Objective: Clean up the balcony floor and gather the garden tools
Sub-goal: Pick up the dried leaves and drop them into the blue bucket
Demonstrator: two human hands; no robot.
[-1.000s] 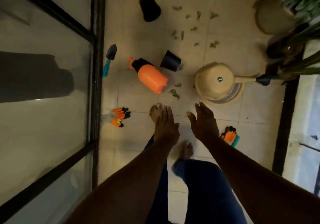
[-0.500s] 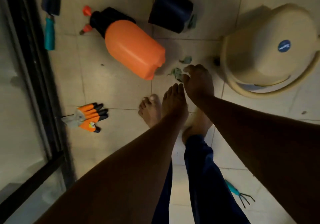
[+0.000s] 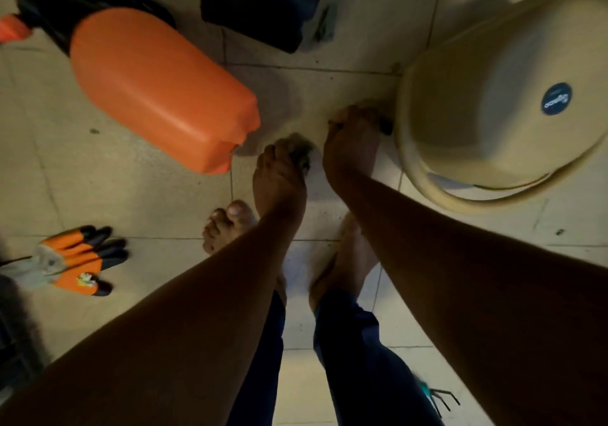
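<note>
My left hand (image 3: 279,172) is down at the tiled floor, its fingers closed around a crumpled grey-green leaf (image 3: 302,154). My right hand (image 3: 350,144) is beside it, fingers curled down against the floor next to the basin; what lies under them is hidden. An orange pressure sprayer (image 3: 158,90) with a black top lies on its side just left of my hands. A pair of orange and black garden gloves (image 3: 75,261) lies at the left. The prongs of a teal hand rake (image 3: 441,397) show behind my right arm.
An overturned beige basin (image 3: 500,103) with a blue sticker sits at the right, touching distance from my right hand. A black plant pot (image 3: 263,4) lies tipped over at the top. My bare feet (image 3: 227,225) stand under my arms. A dark door frame runs along the left edge.
I have bent lower, so everything looks larger. My left hand has reached forward and closed on a leaf. My right hand has shifted right toward the basin, and the loose leaves are no longer visible.
</note>
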